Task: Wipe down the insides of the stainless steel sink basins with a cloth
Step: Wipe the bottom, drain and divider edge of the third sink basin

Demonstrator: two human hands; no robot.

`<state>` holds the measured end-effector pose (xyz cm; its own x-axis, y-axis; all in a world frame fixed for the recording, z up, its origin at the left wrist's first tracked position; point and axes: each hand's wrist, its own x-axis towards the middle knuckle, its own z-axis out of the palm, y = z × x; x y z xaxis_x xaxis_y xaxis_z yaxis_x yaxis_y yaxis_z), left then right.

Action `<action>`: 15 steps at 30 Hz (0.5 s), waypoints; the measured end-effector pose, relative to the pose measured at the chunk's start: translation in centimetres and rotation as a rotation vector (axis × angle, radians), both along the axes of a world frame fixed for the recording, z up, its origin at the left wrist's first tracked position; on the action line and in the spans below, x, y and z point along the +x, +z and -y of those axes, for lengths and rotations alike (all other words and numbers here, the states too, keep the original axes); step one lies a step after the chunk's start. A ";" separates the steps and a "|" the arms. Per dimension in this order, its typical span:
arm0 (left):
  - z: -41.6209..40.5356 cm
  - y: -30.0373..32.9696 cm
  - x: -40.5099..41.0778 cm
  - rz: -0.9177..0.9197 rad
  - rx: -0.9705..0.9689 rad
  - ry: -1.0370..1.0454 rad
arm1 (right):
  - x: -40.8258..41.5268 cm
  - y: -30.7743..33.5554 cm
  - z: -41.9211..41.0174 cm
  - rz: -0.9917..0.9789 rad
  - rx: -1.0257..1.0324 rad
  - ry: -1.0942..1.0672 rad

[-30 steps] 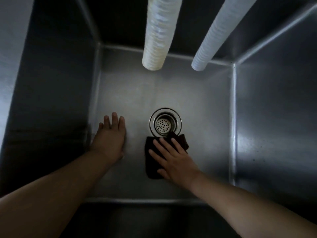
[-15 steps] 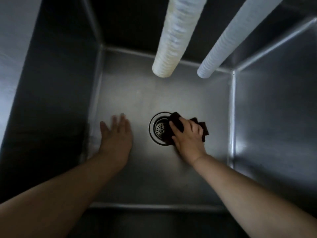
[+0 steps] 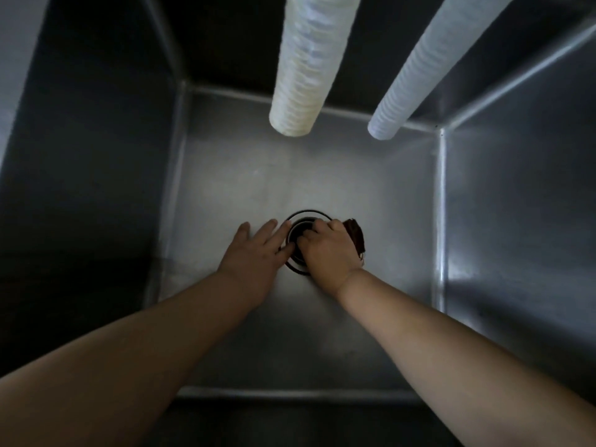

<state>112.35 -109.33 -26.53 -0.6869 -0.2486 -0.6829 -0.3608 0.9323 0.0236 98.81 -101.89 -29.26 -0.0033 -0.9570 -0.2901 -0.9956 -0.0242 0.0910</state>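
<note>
Right hand [image 3: 325, 253], fist bunched on the cloth [image 3: 356, 238], presses into the drain [image 3: 306, 241]; cloth may snag there. Left hand [image 3: 254, 250] lies spread flat beside it, crowding the stroke.

two ribbed white hoses hang down from above: the wider, yellowish hose [image 3: 308, 62] on the left, the slimmer hose [image 3: 422, 66] to its right; light is dim, with soft glare low on the right; the upper left lies in deep shadow
</note>
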 end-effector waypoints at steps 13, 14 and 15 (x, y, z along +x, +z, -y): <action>0.3 -0.9 0.5 -0.032 -0.009 0.017 | -0.1 -0.5 -0.9 0.399 0.151 -0.426; 0.3 -0.9 0.5 -0.030 -0.002 0.025 | -0.2 -0.4 -1.2 0.444 0.168 -0.460; 0.2 -0.9 0.5 -0.030 0.002 0.033 | -0.2 -0.4 -1.3 0.473 0.184 -0.491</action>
<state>112.82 -109.54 -27.46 -0.6987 -0.2702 -0.6624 -0.3905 0.9199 0.0367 98.63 -100.62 -29.67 -0.2557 -0.8126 -0.5237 -0.8271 0.4644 -0.3167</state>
